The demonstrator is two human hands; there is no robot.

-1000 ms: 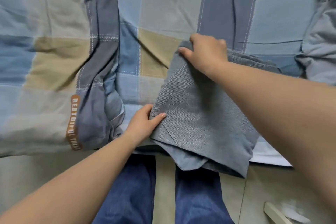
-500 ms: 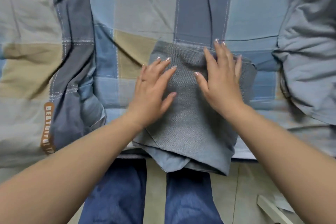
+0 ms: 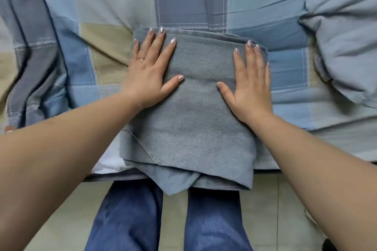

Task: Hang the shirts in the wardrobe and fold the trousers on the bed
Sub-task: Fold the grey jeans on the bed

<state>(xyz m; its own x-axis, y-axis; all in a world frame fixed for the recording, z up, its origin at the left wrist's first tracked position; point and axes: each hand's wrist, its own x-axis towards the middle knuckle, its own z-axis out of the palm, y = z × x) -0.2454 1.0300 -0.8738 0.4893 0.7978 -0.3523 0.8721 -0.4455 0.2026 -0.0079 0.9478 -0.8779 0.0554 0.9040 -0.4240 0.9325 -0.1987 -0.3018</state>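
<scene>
Seemingly flat: both hands on trousers

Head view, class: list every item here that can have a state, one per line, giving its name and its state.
grey trousers: folded into a compact stack, near edge overhanging the bed's edge
left hand: open, flat, pressing the trousers' left side
right hand: open, flat, pressing the trousers' right side
patchwork bedcover: spread out, creased
light grey garment: crumpled, unfolded, at the right
</scene>
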